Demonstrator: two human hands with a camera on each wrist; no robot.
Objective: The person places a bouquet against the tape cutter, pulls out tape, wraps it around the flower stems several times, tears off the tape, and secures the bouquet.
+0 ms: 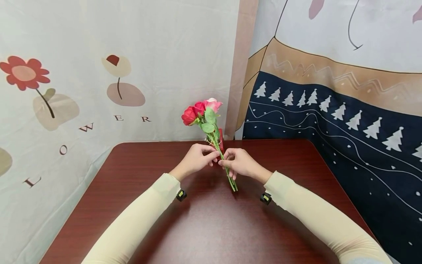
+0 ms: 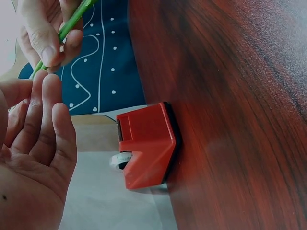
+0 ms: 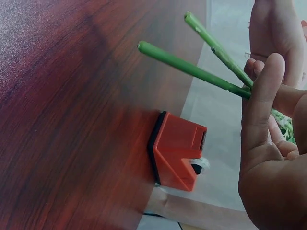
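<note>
The left hand (image 1: 194,160) hovers over the far middle of the dark red-brown wooden table (image 1: 138,190), its fingers nearly straight and side by side; its fingertips meet the stems but curl round nothing. Just beside it, the small bunch of artificial red and pink roses with green plastic stems (image 1: 211,128) stands tilted above the table, blooms leaning away towards the flower-printed cloth backdrop (image 1: 99,73), cut ends pointing back at the person. The right hand (image 1: 242,163) pinches those stems between thumb and fingers.

The bunch looks held by one pinch alone, so the likeliest trouble is the stems fanning apart or sliding out: the right wrist view shows two stem ends (image 3: 192,67) already splayed. A loosened pinch would probably let the roses tip onto the table. The small orange-red plastic tape dispenser (image 2: 146,146) sits at the table's far edge, just behind the hands, so a careless nudge could push it off.

The head view gives the blooms and both cream sleeves (image 1: 138,216), but hides most of the dispenser behind the stems. The left wrist view shows that hand's bare palm and the white tape at the dispenser's mouth. The right wrist view alone shows the splayed stem ends, with the navy tree-patterned cloth (image 1: 346,139) out of sight.
</note>
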